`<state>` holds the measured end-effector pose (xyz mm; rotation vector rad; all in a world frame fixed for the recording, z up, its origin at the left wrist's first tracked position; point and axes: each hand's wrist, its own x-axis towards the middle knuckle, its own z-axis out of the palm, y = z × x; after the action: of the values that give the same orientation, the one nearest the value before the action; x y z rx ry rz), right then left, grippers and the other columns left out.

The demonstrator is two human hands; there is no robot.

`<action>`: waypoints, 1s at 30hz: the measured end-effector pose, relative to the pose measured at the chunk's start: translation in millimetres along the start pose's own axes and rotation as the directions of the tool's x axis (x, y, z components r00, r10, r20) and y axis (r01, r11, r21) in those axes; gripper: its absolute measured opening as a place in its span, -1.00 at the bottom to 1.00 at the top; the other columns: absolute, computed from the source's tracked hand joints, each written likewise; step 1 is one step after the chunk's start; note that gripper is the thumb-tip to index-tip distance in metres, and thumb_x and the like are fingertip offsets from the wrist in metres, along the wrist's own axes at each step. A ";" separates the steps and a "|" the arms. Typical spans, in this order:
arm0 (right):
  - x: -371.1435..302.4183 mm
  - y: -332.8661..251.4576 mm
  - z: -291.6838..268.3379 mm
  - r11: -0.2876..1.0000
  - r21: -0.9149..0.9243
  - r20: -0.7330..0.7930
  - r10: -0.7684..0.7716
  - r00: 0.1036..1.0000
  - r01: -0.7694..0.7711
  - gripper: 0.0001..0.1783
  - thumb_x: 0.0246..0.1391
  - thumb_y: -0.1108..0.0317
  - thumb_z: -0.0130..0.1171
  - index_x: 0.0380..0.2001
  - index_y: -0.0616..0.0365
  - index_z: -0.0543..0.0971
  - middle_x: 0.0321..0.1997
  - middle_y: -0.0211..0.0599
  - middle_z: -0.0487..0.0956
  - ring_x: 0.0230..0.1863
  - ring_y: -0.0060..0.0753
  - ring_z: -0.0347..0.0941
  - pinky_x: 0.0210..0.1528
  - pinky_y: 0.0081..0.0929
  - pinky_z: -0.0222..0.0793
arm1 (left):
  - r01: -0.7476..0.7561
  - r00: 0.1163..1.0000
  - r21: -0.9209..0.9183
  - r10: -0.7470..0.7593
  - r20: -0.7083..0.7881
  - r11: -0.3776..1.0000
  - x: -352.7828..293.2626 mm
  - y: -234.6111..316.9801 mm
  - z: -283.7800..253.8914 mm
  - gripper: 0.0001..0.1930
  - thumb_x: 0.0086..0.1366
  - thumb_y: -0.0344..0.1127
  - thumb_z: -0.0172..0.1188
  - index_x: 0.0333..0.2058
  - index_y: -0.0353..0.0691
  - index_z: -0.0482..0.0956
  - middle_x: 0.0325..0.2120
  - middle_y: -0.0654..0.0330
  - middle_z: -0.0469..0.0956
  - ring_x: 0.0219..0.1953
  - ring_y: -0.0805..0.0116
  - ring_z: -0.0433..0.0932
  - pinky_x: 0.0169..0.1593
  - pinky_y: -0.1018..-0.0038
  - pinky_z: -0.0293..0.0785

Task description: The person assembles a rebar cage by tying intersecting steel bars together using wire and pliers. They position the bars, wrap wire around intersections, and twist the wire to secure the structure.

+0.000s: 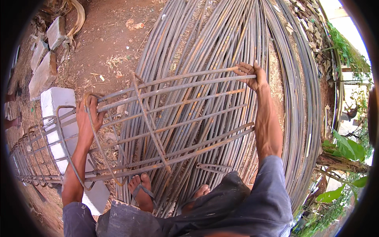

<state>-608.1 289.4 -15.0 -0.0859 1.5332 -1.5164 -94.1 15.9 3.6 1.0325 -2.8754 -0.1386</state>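
Note:
A long rebar cage [189, 102] of rusty bars tied with bent stirrups stretches across in front of me, from the far left to its free bar ends at the right. My left hand [87, 114] is wrapped around its upper bars beside a rounded stirrup [93, 128]. At the right, my right hand [252, 76] grips the ends of the two top bars, fingers curled over them and thumb raised. A slanted crosspiece [150, 122] crosses the bars between my hands. Long-handled pincers [213, 168] appear to lie below the cage, near my feet.
Many loose steel bars [221, 39] cover the ground beneath and ahead, and my sandalled feet stand on them. A white block [59, 100] sits under the cage at left. Rough stone blocks [44, 73] lie beyond it. Plants [347, 146] grow along the right edge.

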 end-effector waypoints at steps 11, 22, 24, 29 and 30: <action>21.8 13.8 65.0 0.992 -0.096 -0.059 0.079 0.995 -0.085 -0.11 0.30 -0.24 -0.57 0.05 0.48 0.35 -0.01 0.22 0.46 0.04 0.18 0.44 0.09 0.15 0.41 | 0.000 0.995 -0.087 0.009 0.097 0.996 -3.9 -16.1 -11.2 -0.63 0.16 -0.46 0.19 -0.03 -0.38 0.45 -0.06 -0.11 0.46 0.01 -0.17 0.40 0.06 0.10 0.34; 21.5 24.0 42.6 0.995 0.089 -0.318 -0.008 0.948 0.038 0.17 0.08 -0.50 -0.81 0.06 0.43 0.36 0.02 0.11 0.43 0.00 0.13 0.36 0.18 0.25 0.16 | -0.046 0.998 -0.092 0.050 0.046 0.995 -2.3 -27.0 5.2 -0.63 0.18 -0.39 0.19 -0.02 -0.31 0.50 -0.05 -0.09 0.49 -0.04 -0.13 0.44 0.02 0.11 0.37; 20.0 20.9 22.6 0.976 0.166 -0.429 -0.058 0.902 0.142 -0.01 0.23 -0.35 -0.65 0.13 0.45 0.29 0.09 0.12 0.39 0.01 0.14 0.37 0.17 0.14 0.25 | -0.040 0.999 -0.078 0.041 0.007 0.996 -7.5 -25.2 6.5 -0.64 0.19 -0.39 0.17 -0.01 -0.30 0.51 -0.05 -0.10 0.50 -0.05 -0.14 0.45 0.02 0.11 0.37; -12.1 9.9 17.3 0.979 -0.202 -0.280 -0.044 0.959 -0.014 -0.30 0.36 -0.08 -0.44 0.03 0.37 0.43 -0.07 0.00 0.53 -0.18 -0.14 0.46 -0.09 -0.17 0.50 | -0.024 1.000 -0.059 0.023 -0.011 0.998 -8.5 -21.2 3.0 -0.62 0.16 -0.44 0.19 0.00 -0.30 0.51 -0.06 -0.09 0.50 -0.04 -0.13 0.46 0.04 0.11 0.38; -9.7 14.5 14.8 0.976 -0.217 -0.259 -0.042 0.965 -0.016 -0.33 0.34 -0.10 -0.32 0.00 0.35 0.47 -0.18 -0.04 0.58 -0.30 -0.17 0.48 -0.18 -0.27 0.50 | -0.031 0.999 -0.062 0.031 -0.011 0.998 -6.8 -23.3 7.5 -0.60 0.17 -0.45 0.18 0.02 -0.29 0.50 -0.04 -0.10 0.48 -0.02 -0.13 0.45 0.05 0.11 0.38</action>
<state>-585.6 287.8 -18.2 -0.0219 1.9119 -1.4066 -75.0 2.8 -6.7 0.9743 -2.8567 -0.2181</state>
